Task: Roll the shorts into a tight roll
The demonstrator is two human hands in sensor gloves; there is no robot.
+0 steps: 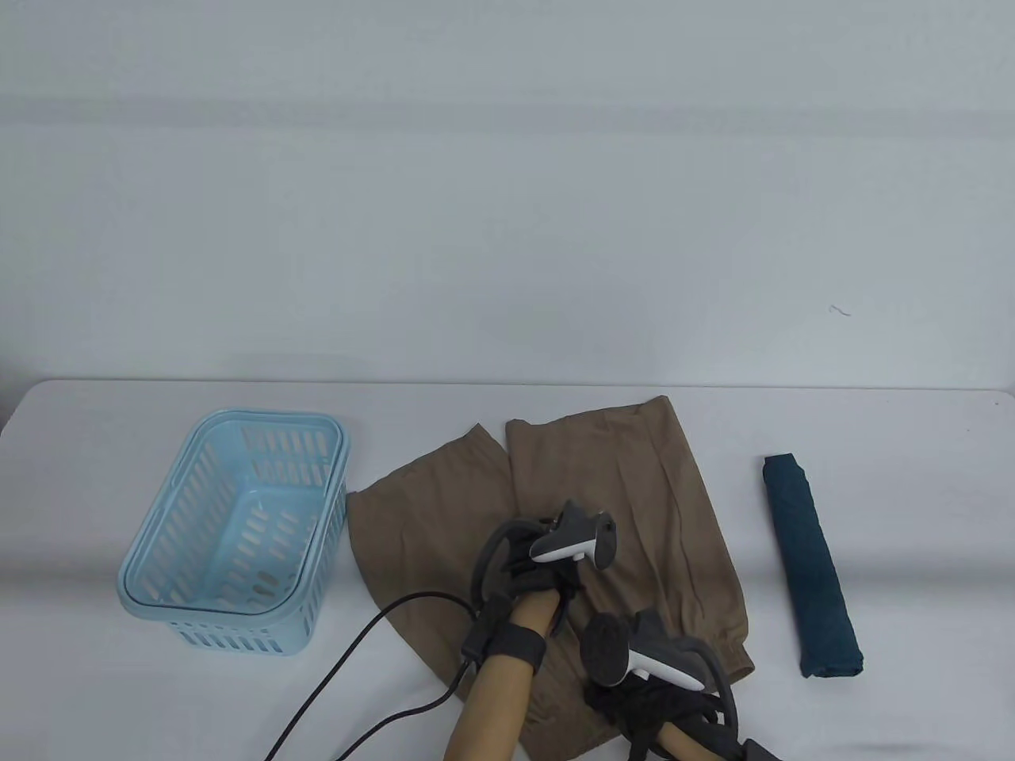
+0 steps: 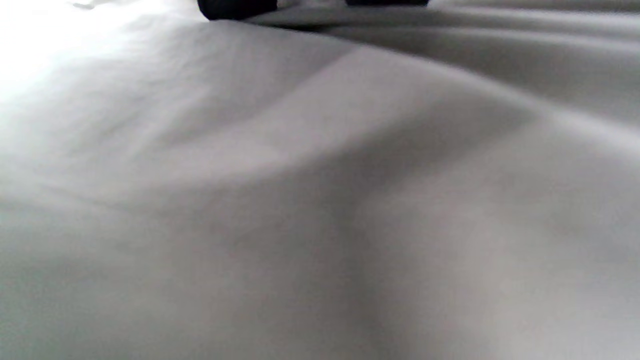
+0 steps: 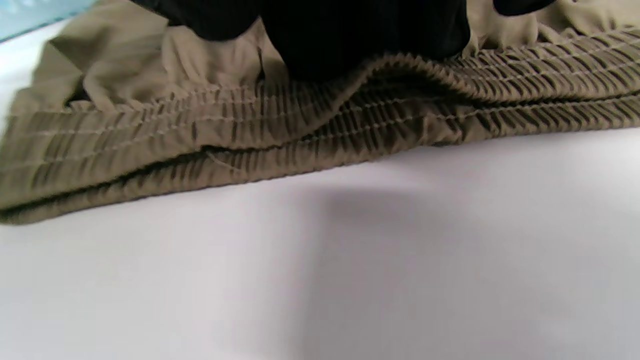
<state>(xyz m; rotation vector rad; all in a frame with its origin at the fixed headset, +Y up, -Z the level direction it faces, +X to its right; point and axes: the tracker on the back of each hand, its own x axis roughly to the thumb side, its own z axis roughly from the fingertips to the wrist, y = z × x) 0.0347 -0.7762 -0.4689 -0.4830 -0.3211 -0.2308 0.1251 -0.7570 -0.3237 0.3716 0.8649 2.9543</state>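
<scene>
A: How are the fingers (image 3: 360,35) of the right hand (image 1: 642,697) seen?

B: In the right wrist view they are laid on top of the ribbed waistband (image 3: 320,125) of the brown shorts (image 1: 626,491), which is doubled into two layers under them. Whether the cloth is pinched or only pressed cannot be told, since the fingertips are cut off at the top edge.

A: And the left hand (image 1: 531,571)?

B: It is rested flat on the middle of the shorts, farther from the person than the right hand and just to its left. Its fingers are hidden under the tracker (image 1: 571,543) in the table view, and only a dark sliver at the top edge over pale, blurred cloth is shown in the left wrist view, so their state cannot be told.

A: Where are the shorts placed?

B: They are spread under both hands on the white worktop (image 1: 912,515), the two legs pointed away from the fingers and the waistband nearest the person, at the right hand.

A: What is found farther out?

B: A black cable (image 1: 357,658) is trailed from the left wrist toward the near edge. A light blue slotted basket (image 1: 158,547) is set well to the left of the left hand. A dark teal rolled cloth (image 1: 813,567) is laid to the right of the right hand, apart from the shorts.
</scene>
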